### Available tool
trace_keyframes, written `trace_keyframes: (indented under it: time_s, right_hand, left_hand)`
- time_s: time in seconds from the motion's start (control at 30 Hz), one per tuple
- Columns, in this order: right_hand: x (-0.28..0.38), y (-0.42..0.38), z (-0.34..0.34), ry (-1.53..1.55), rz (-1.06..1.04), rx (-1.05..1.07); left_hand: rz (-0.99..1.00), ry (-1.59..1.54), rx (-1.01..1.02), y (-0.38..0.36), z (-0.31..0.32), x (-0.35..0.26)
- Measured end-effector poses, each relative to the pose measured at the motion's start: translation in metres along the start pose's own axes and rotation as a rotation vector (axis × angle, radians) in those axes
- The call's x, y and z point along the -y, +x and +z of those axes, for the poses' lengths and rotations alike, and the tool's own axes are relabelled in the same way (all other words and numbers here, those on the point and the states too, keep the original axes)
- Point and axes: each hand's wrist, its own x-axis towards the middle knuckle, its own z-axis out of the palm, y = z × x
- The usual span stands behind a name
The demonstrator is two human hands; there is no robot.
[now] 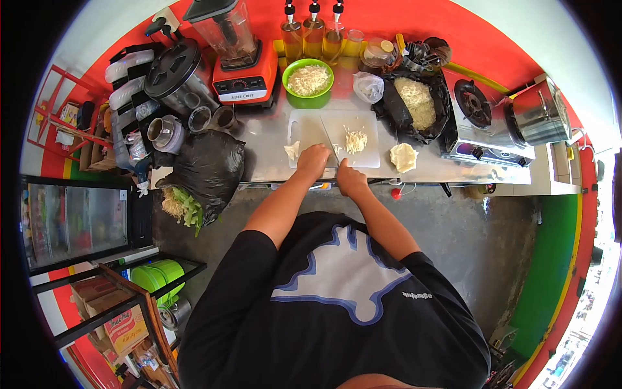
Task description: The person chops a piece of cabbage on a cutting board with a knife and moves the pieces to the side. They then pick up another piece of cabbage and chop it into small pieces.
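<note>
A white cutting board (pixel 306 122) lies on the metal counter in front of me. My right hand (pixel 351 179) grips a knife (pixel 328 137), its long blade pointing away across the board. Just left of the blade, my left hand (pixel 314 161) rests at the board's near side with fingers curled down; what is under them is hidden. A pale, flat food piece (pixel 292 150) sits beside that hand. Right of the knife is a heap of thin pale strips (pixel 355 140). Off the board's right edge, a larger rounded pale slab (pixel 403 157) lies on the counter.
Behind the board stand a green bowl of pale shreds (pixel 309 81) and a red blender (pixel 243 83). A black bag of shreds (pixel 416 104) and a gas stove (pixel 476 123) are to the right. Leftward, a black plastic bag with greens (pixel 206 168) overhangs the counter edge.
</note>
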Motion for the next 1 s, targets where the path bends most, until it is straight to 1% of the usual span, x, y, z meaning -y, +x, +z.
trace_keyframes:
  time_s: [0.23,0.3,0.43,0.5,0.6,0.73,0.8,0.93,1.0]
  right_hand:
    - [0.002,0.012,-0.019,0.031,-0.030,0.018]
    - [0.002,0.006,-0.016,0.028,-0.039,0.025]
    - [0.006,0.000,0.000,-0.023,-0.023,-0.008]
    - [0.007,0.003,0.001,0.025,-0.024,-0.046]
    - [0.007,0.011,-0.010,0.008,-0.066,-0.045]
    - [0.009,0.007,-0.014,-0.010,-0.058,-0.015]
    - [0.010,0.001,-0.007,-0.002,-0.014,0.005]
    - [0.007,0.007,-0.001,0.043,-0.010,-0.045]
    - [0.006,0.014,-0.011,0.014,-0.064,-0.038]
  left_hand:
    - [0.017,0.054,-0.022,-0.004,-0.002,-0.003]
    - [-0.011,-0.012,-0.080,-0.003,0.001,-0.004]
    - [-0.077,-0.083,-0.086,0.003,0.010,-0.001]
    - [-0.137,-0.146,-0.163,0.006,0.014,0.001]
    - [-0.167,-0.159,-0.175,0.010,0.018,0.003]
    - [-0.200,-0.214,-0.172,0.011,0.020,0.005]
    - [-0.285,-0.331,-0.119,0.011,0.021,0.005]
    - [-0.310,-0.408,-0.137,0.011,0.023,0.006]
    - [-0.286,-0.391,-0.159,0.012,0.023,0.007]
